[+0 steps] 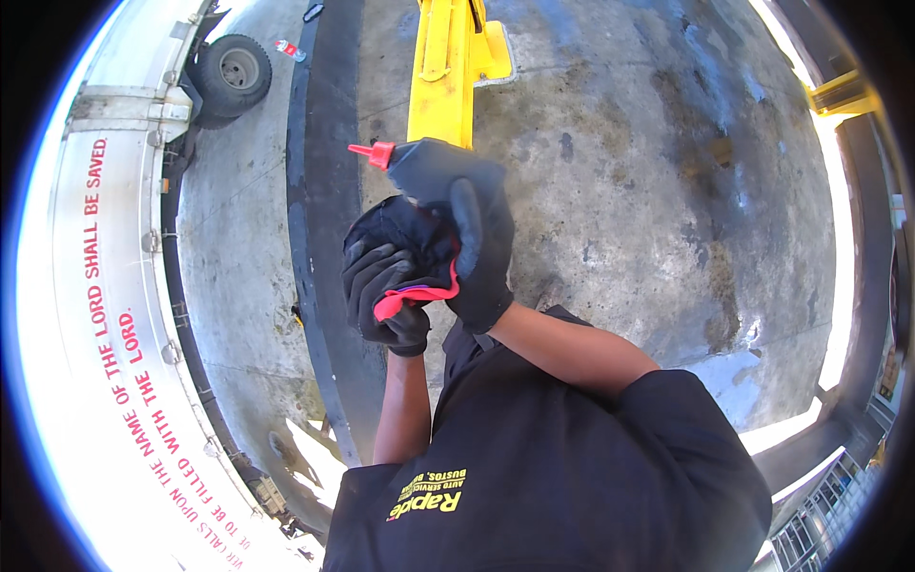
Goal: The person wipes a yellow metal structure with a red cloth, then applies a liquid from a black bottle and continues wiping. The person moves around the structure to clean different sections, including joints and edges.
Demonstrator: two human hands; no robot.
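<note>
In front of my chest, my right hand (pixel 484 253), in a black glove, grips a dark grey squeeze bottle (pixel 434 164). Its pointed red nozzle (pixel 376 153) aims to the left. Just below and left of it, my left hand (pixel 381 291), also black-gloved, is closed round a bunched black cloth (pixel 412 224) with a red edge (pixel 419 297). The cloth lies against my right glove, under the bottle. Part of the bottle is covered by my right fingers.
A yellow metal beam (pixel 443 86) runs away from me beyond the bottle. At left stands a white truck (pixel 105 286) with a dark wheel (pixel 233 74). A small drink bottle (pixel 291 51) lies on the stained concrete floor (pixel 648 219). A metal ladder-like frame (pixel 824 510) is at lower right.
</note>
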